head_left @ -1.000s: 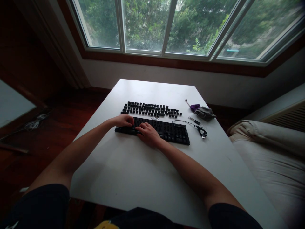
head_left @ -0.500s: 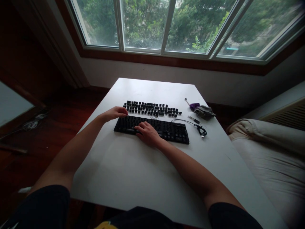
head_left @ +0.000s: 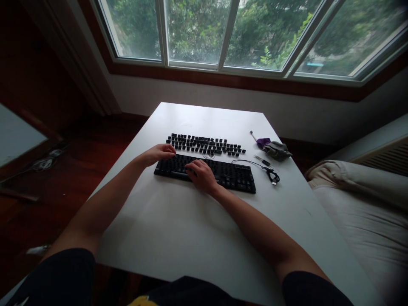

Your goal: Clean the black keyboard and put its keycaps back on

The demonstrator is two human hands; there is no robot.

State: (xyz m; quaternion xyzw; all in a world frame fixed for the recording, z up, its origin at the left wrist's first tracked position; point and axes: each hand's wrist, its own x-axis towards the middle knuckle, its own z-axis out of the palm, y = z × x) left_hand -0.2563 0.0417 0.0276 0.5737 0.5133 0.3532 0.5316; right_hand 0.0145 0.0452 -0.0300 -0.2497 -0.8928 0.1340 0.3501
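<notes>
A black keyboard (head_left: 240,176) lies across the white table, its front edge towards me. At its far left corner is my left hand (head_left: 157,154), with the fingers bent and drawn towards the thumb; anything between the fingertips is too small to make out. Over the middle-left of the keys my right hand (head_left: 203,175) is curled, fingertips close together and low over the key rows. What they pinch, if anything, is hidden. Just behind the keyboard, several loose black keycaps (head_left: 218,151) stand in rough rows.
A coiled black USB cable (head_left: 272,175) lies to the right of the keyboard. Beyond it are a small dark-handled tool (head_left: 262,160), a grey cloth (head_left: 276,150) with a purple part, and a thin brush (head_left: 253,135). A couch (head_left: 353,204) adjoins the table's right side.
My right hand has lifted slightly, and its fingers have drawn in a little above the keys. The left hand has shifted slightly to the right, over the keyboard's corner.
</notes>
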